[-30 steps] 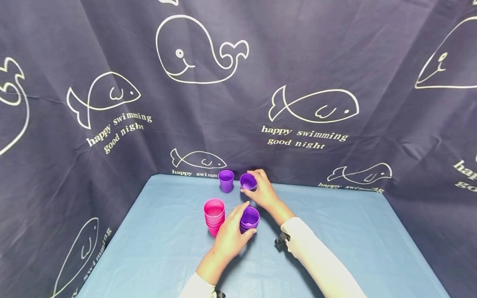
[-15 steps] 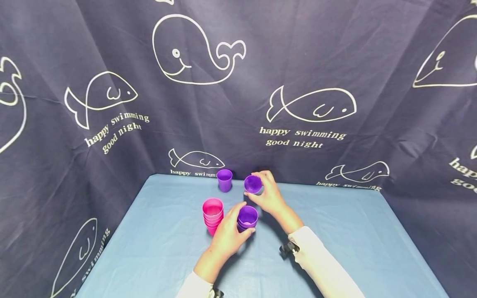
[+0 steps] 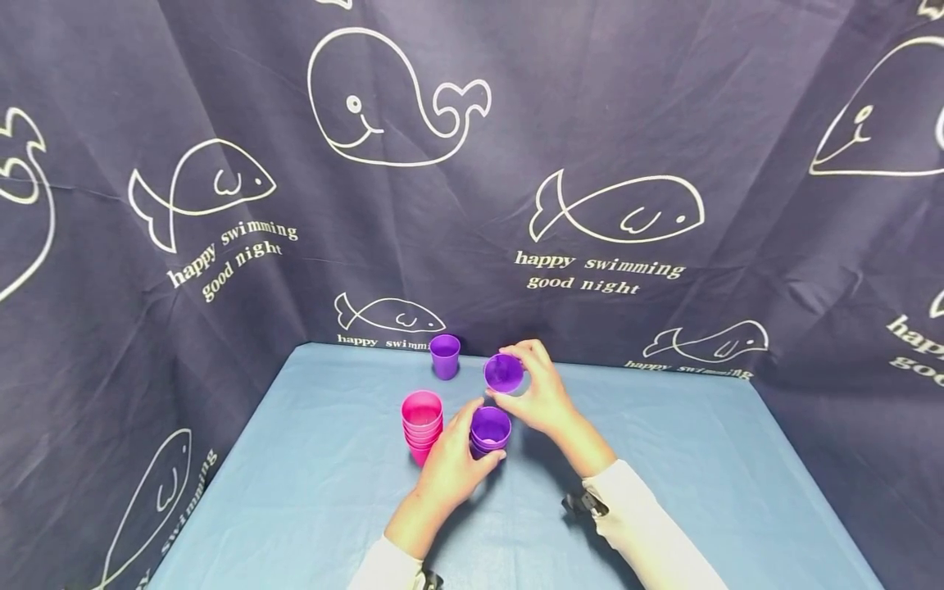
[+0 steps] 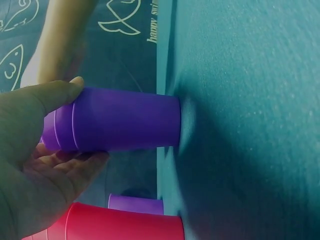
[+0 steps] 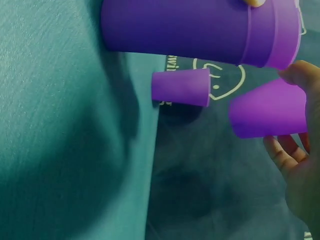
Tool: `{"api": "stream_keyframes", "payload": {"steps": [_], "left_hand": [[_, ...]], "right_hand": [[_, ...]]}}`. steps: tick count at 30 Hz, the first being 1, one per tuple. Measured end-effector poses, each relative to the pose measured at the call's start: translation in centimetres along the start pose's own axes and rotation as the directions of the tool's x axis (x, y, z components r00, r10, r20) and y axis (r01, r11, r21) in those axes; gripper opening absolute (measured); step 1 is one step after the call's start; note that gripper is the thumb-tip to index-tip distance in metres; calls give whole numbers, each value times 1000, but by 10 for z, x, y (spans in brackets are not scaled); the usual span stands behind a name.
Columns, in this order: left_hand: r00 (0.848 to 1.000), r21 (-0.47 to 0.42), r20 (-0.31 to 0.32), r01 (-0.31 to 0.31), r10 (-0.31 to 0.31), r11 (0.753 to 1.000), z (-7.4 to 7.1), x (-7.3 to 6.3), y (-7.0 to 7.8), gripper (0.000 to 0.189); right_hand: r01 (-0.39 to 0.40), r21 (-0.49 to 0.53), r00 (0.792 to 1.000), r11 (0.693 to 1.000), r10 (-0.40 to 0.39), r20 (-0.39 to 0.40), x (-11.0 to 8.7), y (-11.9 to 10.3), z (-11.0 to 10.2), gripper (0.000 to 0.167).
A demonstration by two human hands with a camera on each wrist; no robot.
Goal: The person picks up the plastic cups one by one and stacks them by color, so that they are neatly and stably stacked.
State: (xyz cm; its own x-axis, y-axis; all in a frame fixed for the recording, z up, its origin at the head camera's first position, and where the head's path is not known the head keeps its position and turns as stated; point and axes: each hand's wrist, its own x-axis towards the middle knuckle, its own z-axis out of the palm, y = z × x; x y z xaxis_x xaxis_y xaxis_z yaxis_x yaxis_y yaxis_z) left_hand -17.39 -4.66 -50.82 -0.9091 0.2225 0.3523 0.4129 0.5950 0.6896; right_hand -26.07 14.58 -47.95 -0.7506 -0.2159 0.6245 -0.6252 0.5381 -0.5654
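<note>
A short stack of nested purple cups (image 3: 490, 428) stands on the table, and my left hand (image 3: 451, 463) grips it, thumb on one side and fingers on the other. In the left wrist view the base of this purple stack (image 4: 130, 120) meets the tabletop. Just behind it, my right hand (image 3: 542, 396) holds a single purple cup (image 3: 504, 374) by its sides, mouth tipped toward me. The right wrist view shows that held cup (image 5: 270, 111) raised off the table, beside the stack's rims. Another purple cup (image 3: 445, 357) stands upright alone at the back.
A taller stack of pink cups (image 3: 422, 422) stands left of the purple stack, close to my left hand. The blue table (image 3: 664, 459) ends at a dark curtain (image 3: 472, 221) printed with whales and fish.
My right hand has drawn its purple cup slightly right and nearer, toward the purple stack. The left hand keeps its hold on the stack.
</note>
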Motion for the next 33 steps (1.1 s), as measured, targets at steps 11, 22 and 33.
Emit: {"api": "stream_keyframes", "payload": {"steps": [11, 22, 33], "left_hand": [[1000, -17, -12, 0, 0, 1000, 2, 0, -2, 80], [1000, -23, -16, -10, 9, 1000, 3, 3, -3, 71], [1000, -29, -5, -4, 4, 1000, 1, 2, -3, 65]], "right_hand": [[80, 37, 997, 996, -81, 8, -7, -21, -15, 65], [224, 65, 972, 972, -228, 58, -14, -35, -22, 58], [301, 97, 949, 949, -308, 69, -21, -43, -23, 64]]}}
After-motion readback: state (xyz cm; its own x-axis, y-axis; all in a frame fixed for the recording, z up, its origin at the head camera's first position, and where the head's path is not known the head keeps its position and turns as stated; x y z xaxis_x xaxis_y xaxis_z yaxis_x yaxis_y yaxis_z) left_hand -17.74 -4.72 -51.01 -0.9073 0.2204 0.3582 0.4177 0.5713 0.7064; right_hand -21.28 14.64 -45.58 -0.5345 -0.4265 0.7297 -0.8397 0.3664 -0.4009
